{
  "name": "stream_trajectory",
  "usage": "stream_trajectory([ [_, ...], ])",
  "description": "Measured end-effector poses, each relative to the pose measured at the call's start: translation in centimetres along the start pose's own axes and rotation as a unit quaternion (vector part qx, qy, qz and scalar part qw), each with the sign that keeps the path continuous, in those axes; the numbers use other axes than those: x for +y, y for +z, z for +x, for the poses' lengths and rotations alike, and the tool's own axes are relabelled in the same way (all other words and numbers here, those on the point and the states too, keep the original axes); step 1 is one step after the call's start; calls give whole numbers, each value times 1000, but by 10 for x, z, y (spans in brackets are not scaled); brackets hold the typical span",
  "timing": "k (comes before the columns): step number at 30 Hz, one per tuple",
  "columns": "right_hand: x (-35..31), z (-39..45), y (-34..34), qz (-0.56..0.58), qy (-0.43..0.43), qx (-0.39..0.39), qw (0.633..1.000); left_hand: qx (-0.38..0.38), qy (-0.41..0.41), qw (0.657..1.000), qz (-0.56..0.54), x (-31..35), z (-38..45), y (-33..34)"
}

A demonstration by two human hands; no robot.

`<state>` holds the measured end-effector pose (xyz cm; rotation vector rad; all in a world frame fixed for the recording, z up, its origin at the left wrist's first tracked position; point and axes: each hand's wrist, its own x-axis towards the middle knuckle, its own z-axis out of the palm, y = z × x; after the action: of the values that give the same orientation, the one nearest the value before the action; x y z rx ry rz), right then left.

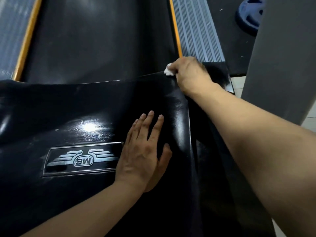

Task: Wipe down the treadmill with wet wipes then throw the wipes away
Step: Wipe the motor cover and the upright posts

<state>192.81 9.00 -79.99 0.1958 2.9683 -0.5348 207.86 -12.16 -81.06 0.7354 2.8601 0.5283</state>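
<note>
Wet wipe (169, 71), white and crumpled, at about one o'clock from frame centre, pressed on the upper right edge of the glossy black motor cover (89, 106) of the treadmill. Wipe tucked under the fingertips of the right hand (190, 74): grip curled closed around the wad, only a small white lump poking out at the hand's nine-o'clock side, the rest hidden beneath the palm and fingers. Right forearm stretching in from four o'clock, across the cover's right flank.

Left hand (145, 151) near six o'clock of centre, flat on the cover, fingers straight and slightly spread, pointing toward twelve, thumb out toward three; nothing held, palm resting on the plastic. Just beside it, at its nine o'clock, a framed silver winged badge (83, 159) set into the cover, heel of the hand touching the badge's right end. Bright light glare and faint streaks on the cover above the badge.

Beyond the cover, at twelve o'clock, the dark running belt (99, 36), edged by orange strips (25, 43) and ribbed grey side rails (198, 29). At two o'clock, a blue weight plate (248, 16) on the dark floor, partly behind a grey upright post (280, 53).
</note>
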Motion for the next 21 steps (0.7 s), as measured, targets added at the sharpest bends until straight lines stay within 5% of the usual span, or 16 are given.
stream_trajectory([
  [5,-10,-23,-2,14,9,-8,1000,10,4,1000,-18,-3,1,1],
  [15,-28,-252,11,127,-80,98,984,-24,-19,993,-112,-2,-2,-13],
  [21,37,-274,31,117,246,245,931,-47,118,990,-56,33,-46,-24],
])
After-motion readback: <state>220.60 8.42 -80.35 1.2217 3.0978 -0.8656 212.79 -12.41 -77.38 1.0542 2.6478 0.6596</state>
